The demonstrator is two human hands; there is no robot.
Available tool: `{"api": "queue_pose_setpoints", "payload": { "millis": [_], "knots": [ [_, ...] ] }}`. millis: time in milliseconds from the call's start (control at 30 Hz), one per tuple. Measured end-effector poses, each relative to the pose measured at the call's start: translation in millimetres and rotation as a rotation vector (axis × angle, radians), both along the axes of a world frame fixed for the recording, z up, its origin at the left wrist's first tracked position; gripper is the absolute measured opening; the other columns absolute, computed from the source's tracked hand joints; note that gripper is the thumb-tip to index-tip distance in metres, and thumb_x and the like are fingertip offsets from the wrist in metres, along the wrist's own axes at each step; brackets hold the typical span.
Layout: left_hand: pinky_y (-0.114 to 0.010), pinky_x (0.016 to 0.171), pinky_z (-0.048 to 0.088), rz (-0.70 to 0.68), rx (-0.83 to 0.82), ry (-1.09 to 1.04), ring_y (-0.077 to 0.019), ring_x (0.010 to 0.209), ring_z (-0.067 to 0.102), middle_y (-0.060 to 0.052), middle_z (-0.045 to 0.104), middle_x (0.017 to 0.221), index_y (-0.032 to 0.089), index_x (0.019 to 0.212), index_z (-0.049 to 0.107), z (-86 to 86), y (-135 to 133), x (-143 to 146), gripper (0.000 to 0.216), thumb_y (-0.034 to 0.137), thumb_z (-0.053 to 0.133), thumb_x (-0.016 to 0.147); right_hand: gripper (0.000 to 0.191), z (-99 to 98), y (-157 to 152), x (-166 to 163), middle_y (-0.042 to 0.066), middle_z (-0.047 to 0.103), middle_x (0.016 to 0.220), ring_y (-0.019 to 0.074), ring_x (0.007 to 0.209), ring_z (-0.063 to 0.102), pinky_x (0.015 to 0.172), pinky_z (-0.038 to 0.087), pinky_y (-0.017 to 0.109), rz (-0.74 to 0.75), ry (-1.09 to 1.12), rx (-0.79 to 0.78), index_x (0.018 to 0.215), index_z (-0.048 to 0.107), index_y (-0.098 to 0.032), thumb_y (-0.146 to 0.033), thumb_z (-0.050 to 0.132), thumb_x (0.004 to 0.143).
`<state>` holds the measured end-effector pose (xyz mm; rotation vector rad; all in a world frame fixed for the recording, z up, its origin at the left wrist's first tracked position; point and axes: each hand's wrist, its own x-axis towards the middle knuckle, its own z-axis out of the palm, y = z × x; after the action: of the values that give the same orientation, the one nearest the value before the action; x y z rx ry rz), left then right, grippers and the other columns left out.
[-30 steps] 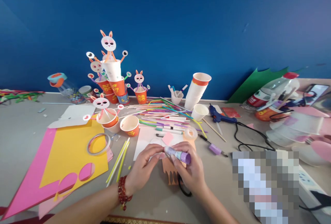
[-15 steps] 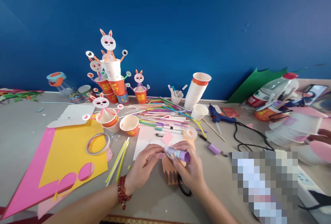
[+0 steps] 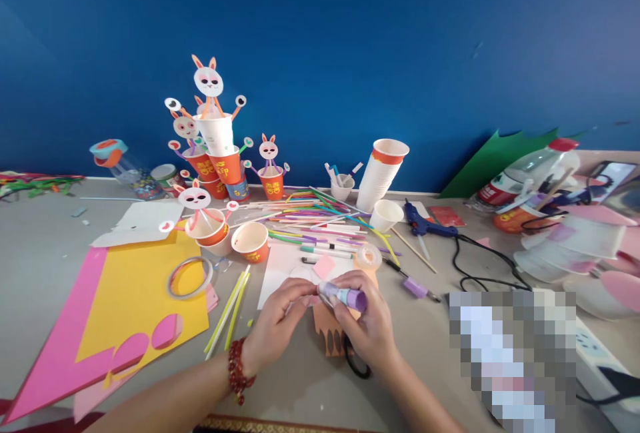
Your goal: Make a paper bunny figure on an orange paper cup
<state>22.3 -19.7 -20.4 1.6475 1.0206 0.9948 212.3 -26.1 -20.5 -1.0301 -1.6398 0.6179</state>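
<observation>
A purple-ended glue stick [image 3: 354,298] is gripped by the fingers of my right hand [image 3: 373,330], its other end pointing left. My left hand [image 3: 275,320] has its fingers pinched together at that left end; what they hold, if anything, is too small to name. Just beyond the fingertips, a pink paper piece [image 3: 324,266] lies on a white sheet [image 3: 271,270]. Partly under my right hand is an orange paper [image 3: 325,336] with pointed oval cut-outs, and a black loop [image 3: 361,372] shows beside it.
Paper cups with rabbit figures [image 3: 273,183] stand at the back left. Coloured pipe cleaners [image 3: 300,210] spread across the middle, left of a white cup stack [image 3: 377,176]. A blue glue gun [image 3: 425,223] trails a black cord on the right. Yellow card [image 3: 135,286] and a tape roll [image 3: 173,286] lie left.
Both hands and the glue stick hold almost the same position. At the far right edge, a hand seen earlier by the white and pink cups is no longer clearly visible.
</observation>
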Motion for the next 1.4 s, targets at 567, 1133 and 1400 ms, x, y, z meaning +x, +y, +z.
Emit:
{"api": "queue_pose_setpoints", "payload": {
  "millis": [567, 1133, 1400],
  "knots": [
    [-0.027, 0.078, 0.050, 0.033, -0.009, 0.078, -0.0182, 0.083, 0.065, -0.005, 0.070, 0.085, 0.018, 0.085, 0.071, -3.7, 10.7, -0.2, 0.022, 0.030, 0.055, 0.093, 0.029, 5.8, -4.7, -4.5, 0.006, 0.060, 0.093, 0.0213, 0.088, 0.061, 0.074, 0.051, 0.034, 0.107, -0.112, 0.065, 0.105, 0.052, -0.024, -0.006, 0.054, 0.082],
    [-0.026, 0.075, 0.048, 0.094, -0.061, 0.048, -0.0163, 0.079, 0.065, -0.004, 0.071, 0.081, 0.016, 0.077, 0.070, 1.6, 11.5, -0.1, 0.021, 0.026, 0.056, 0.090, 0.022, 9.3, -2.2, 3.2, 0.006, 0.063, 0.095, 0.0225, 0.093, 0.062, 0.081, 0.050, 0.036, -0.048, -0.038, 0.094, 0.102, 0.056, -0.023, -0.011, 0.060, 0.083],
    [-0.023, 0.067, 0.048, 0.064, -0.186, -0.046, -0.0153, 0.074, 0.065, -0.005, 0.073, 0.082, 0.015, 0.080, 0.069, 18.0, 9.7, -2.0, 0.022, 0.030, 0.057, 0.091, 0.015, 7.7, 8.7, 15.1, 0.001, 0.064, 0.077, 0.0089, 0.053, 0.048, 0.046, 0.038, 0.019, -0.083, 0.573, -0.408, 0.080, 0.058, -0.020, -0.031, 0.062, 0.090]
  ]
}}
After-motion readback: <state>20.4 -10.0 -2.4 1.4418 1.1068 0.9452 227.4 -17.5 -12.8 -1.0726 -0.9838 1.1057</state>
